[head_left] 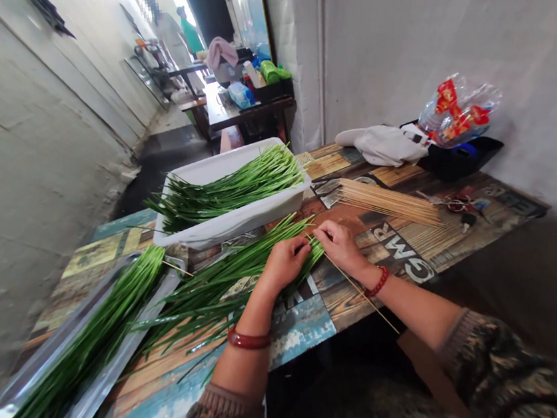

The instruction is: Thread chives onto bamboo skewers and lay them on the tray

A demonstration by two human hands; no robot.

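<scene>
My left hand [288, 261] is closed on garlic chives [244, 256], whose long green leaves spread leftward over the table. Close beside it, my right hand [339, 247] pinches near the upper end of a thin bamboo skewer [363, 295], by the pale chive ends. That skewer slants down past the table's front edge. The fingertips partly hide where chives and skewer meet. At the left, a metal tray [145, 335] carries a long bundle of chives [97, 340], with a skewer [178, 268] sticking out at its cut end.
Behind my hands stands a white plastic tub [230, 226] of loose chives. Bamboo skewers [388, 202] lie fanned out at the right, near scissors [453, 202] and keys [468, 219]. A pale cap [384, 144] and a plastic bag [461, 111] sit by the wall. Two people stand far back.
</scene>
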